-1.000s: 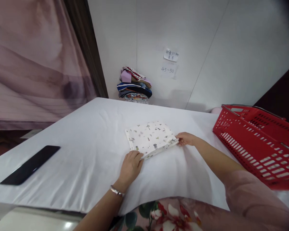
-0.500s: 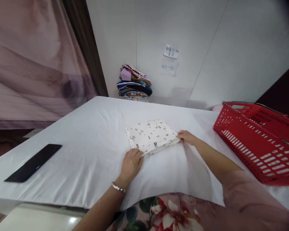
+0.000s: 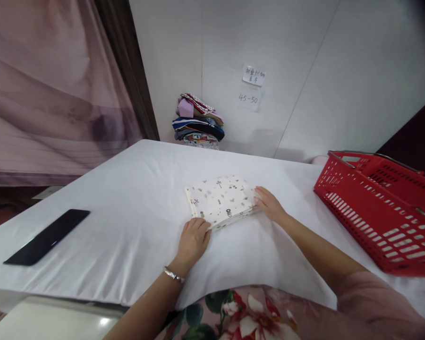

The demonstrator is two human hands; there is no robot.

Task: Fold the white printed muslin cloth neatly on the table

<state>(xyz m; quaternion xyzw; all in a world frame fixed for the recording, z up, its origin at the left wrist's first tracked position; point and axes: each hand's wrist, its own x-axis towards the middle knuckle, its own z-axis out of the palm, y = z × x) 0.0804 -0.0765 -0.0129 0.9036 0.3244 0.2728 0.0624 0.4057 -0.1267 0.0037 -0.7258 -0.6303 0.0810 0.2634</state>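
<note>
A folded white cloth (image 3: pixel 223 198) with small printed figures in green, brown and black lies on the white-covered table (image 3: pixel 127 189). Its near edge shows several layers. My left hand (image 3: pixel 194 236), with a silver bracelet at the wrist, holds the near left corner, the fingers closed together on it. At the cloth's right end is my right hand (image 3: pixel 271 205). Its fingers are stretched out and touch the right edge; the thumb is partly hidden.
On the right stands a red perforated basket (image 3: pixel 378 212) with metal handles. A flat black object (image 3: pixel 47 236) lies at the left. Behind the table's far edge, a pile of folded fabrics (image 3: pixel 198 120) rests by the wall, with paper notes (image 3: pixel 253 75). A pink curtain (image 3: pixel 49 94) hangs left.
My right hand has let go of the cloth's near right corner and moved slightly up along the right edge, its fingers now straighter. My left hand has stayed at its corner.
</note>
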